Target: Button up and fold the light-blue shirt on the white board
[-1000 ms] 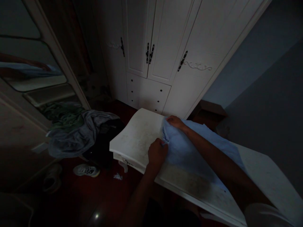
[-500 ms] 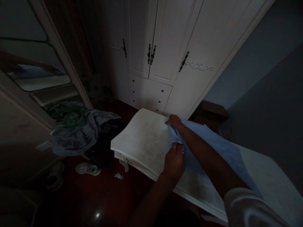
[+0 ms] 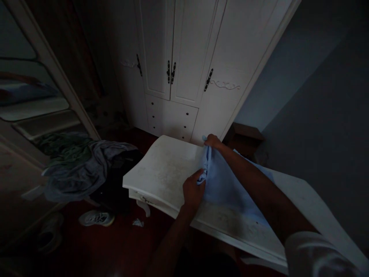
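A light blue cloth point(image 3: 227, 184) lies spread on a white table top point(image 3: 164, 165). My left hand point(image 3: 193, 189) pinches the cloth's near left corner, fingers closed on the fabric. At the far left corner, by the table's back edge, my right hand point(image 3: 212, 141) is closed on the cloth too. My right forearm lies across the cloth. The cloth's left edge is bunched between the two hands.
A white wardrobe point(image 3: 187, 57) with dark handles and small drawers stands behind the table. A heap of grey and green clothes point(image 3: 77, 165) lies to the left, by a bed frame. A pale shoe point(image 3: 96, 218) sits on the dark red floor. A brown box point(image 3: 245, 136) is behind the table.
My left hand went right along the cloth's edge, then came back left with the corner pinched. The cloth's left edge is now gathered more tightly. The view has shifted slightly.
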Demonstrator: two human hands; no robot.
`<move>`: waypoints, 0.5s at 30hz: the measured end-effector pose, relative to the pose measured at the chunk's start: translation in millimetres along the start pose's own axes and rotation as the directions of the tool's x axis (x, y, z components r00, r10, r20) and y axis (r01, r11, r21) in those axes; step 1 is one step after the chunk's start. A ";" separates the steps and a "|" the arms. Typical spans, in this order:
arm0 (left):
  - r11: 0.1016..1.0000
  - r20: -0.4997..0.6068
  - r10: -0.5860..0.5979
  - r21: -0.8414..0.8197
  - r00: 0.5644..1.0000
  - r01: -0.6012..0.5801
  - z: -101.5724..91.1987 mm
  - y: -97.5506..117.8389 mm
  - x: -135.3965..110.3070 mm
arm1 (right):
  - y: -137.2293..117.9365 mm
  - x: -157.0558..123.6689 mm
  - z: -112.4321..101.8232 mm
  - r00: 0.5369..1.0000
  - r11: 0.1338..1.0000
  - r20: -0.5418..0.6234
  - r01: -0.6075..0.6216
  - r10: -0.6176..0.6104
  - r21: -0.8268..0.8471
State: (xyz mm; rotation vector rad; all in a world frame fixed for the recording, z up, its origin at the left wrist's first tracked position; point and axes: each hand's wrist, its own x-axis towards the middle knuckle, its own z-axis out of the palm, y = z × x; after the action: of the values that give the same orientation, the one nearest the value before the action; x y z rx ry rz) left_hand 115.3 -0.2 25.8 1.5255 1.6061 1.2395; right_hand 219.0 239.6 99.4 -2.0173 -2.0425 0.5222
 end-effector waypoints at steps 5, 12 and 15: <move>0.996 -0.061 0.038 -0.084 0.997 -0.043 10.2 41.0 -2.3 | 13.6 -7.9 -30.9 0.999 0.997 -0.010 -0.044 0.043 -0.066; 0.955 0.169 0.273 0.068 0.947 -0.288 46.2 101.2 -21.2 | 67.7 -30.4 -86.7 0.996 0.998 -0.053 -0.067 0.067 0.010; 0.904 0.290 0.385 0.071 0.876 -0.421 68.7 117.7 -35.2 | 102.4 -42.2 -109.1 0.992 0.994 -0.095 -0.075 0.083 0.080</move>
State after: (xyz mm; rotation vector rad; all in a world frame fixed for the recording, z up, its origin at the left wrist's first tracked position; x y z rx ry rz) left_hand 231.6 -30.2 99.3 2.0960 1.2481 1.0831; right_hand 357.8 207.2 161.6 -2.0438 -1.8639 0.4981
